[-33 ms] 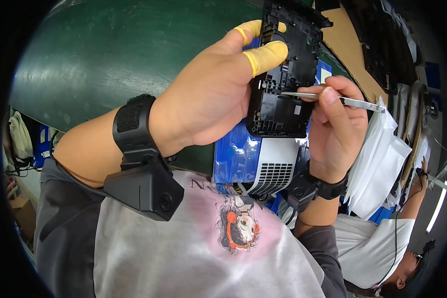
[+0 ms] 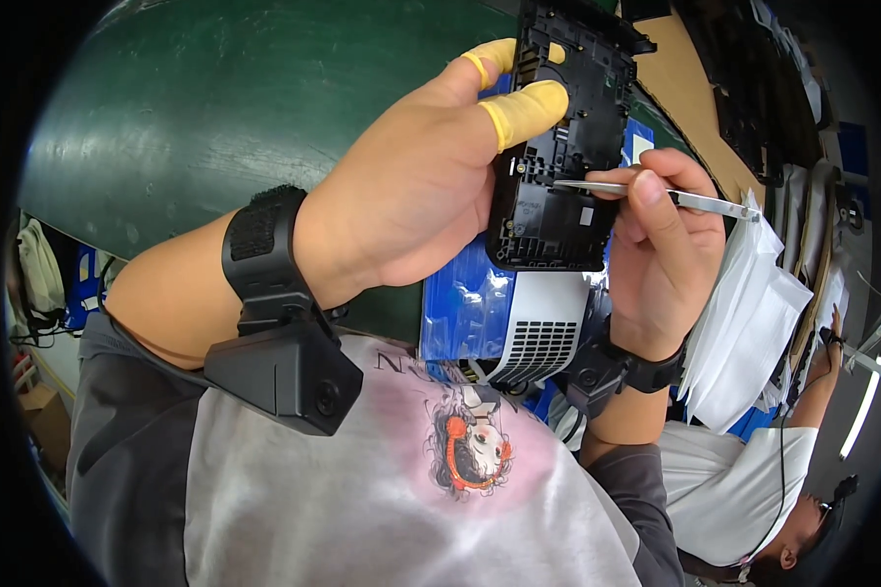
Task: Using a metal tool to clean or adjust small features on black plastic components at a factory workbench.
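A black molded plastic housing (image 2: 597, 108), with ribs and small brass-coloured spots inside, is held up by my left hand (image 2: 411, 166). Yellow finger cots cover its thumb and a fingertip, and the thumb presses on the housing's inner face. Metal tweezers (image 2: 700, 202) are pinched between thumb and fingers of my right hand (image 2: 671, 235). Their tips reach over the lower part of the housing, near a small pale rectangle; whether they touch it or grip something tiny I cannot tell. The other fingers of my left hand are hidden behind the housing.
Below the housing lie a blue plastic-covered bin (image 2: 465, 303) and a white sheet with black rectangles (image 2: 538, 342). A green table (image 2: 196, 98) spreads left. To the right are white wrapping sheets (image 2: 744, 313), cardboard (image 2: 680, 78) and another person (image 2: 754, 479).
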Demonstrator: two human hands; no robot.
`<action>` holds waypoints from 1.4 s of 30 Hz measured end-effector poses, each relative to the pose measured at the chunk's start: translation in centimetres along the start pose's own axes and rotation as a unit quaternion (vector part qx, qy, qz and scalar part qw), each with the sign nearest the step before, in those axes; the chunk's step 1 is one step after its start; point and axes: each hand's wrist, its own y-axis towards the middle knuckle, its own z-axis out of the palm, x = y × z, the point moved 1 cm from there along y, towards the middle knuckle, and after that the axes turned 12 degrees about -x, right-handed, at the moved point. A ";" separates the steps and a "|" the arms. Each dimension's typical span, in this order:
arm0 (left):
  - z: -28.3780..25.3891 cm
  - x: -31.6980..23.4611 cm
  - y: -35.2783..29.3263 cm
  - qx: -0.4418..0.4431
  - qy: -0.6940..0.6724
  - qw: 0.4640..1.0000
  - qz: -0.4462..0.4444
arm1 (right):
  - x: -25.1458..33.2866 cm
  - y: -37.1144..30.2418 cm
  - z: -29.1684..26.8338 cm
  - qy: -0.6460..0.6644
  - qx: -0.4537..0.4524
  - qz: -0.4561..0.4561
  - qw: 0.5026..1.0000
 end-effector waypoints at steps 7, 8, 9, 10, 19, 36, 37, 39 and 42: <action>0.0 -0.1 0.2 0.002 -0.006 1.000 0.002 | -0.1 0.2 0.1 -0.015 -0.013 0.005 1.000; 0.1 -0.1 0.3 0.004 0.003 1.000 -0.003 | -0.2 0.3 -0.1 -0.018 -0.017 0.006 1.000; 0.1 -0.2 0.3 0.006 0.011 1.000 -0.007 | -0.2 0.4 -0.2 -0.018 -0.018 0.005 1.000; -0.1 0.0 0.4 0.005 0.011 1.000 -0.008 | -0.2 0.5 -0.2 -0.022 -0.015 0.001 1.000; 0.3 -2.3 1.1 0.038 -0.048 0.994 0.090 | 1.4 2.2 -2.1 0.015 -0.095 -0.028 0.995; -1.6 -3.8 3.0 -0.016 -0.053 0.996 0.066 | -2.2 4.2 -3.9 -0.063 -0.065 0.038 0.995; -1.5 -3.6 3.0 -0.015 -0.045 0.997 0.061 | -2.2 4.2 -3.9 -0.063 -0.065 0.038 0.995; -1.2 -3.4 3.0 -0.012 -0.040 0.997 0.059 | -2.1 4.2 -4.0 -0.060 -0.058 0.038 0.996; -1.1 -3.0 2.9 -0.012 -0.031 0.999 0.042 | -2.0 4.3 -4.3 -0.042 -0.051 0.045 0.997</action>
